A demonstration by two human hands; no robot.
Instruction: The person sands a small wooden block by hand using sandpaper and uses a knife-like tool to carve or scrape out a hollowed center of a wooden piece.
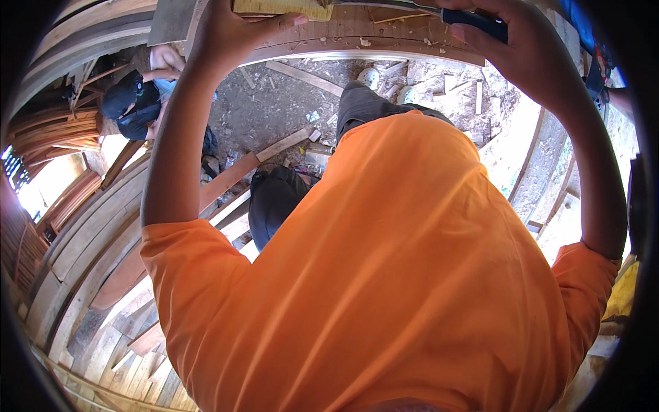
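Observation:
Both of my arms reach up to the top of the view, where the picture cuts off parts of my hands. My left hand (237, 33) grips a pale yellow wooden block (281, 8), its thumb stretched along the near side; the other fingers are mostly out of view. My right hand (504, 44) is closed round the dark blue handle (473, 23) of a tool. A thin metal part (391, 3) runs from that handle toward the block; its kind cannot be made out. Beneath them lies a brown wooden board (343, 38) with shavings on it.
On the left another person (134, 103) in dark clothes sits or crouches near stacked boards (58, 134). Offcuts and shavings litter the ground (254, 96) below the board. Long planks (89, 264) curve along the left. A blue item (580, 24) shows at upper right.

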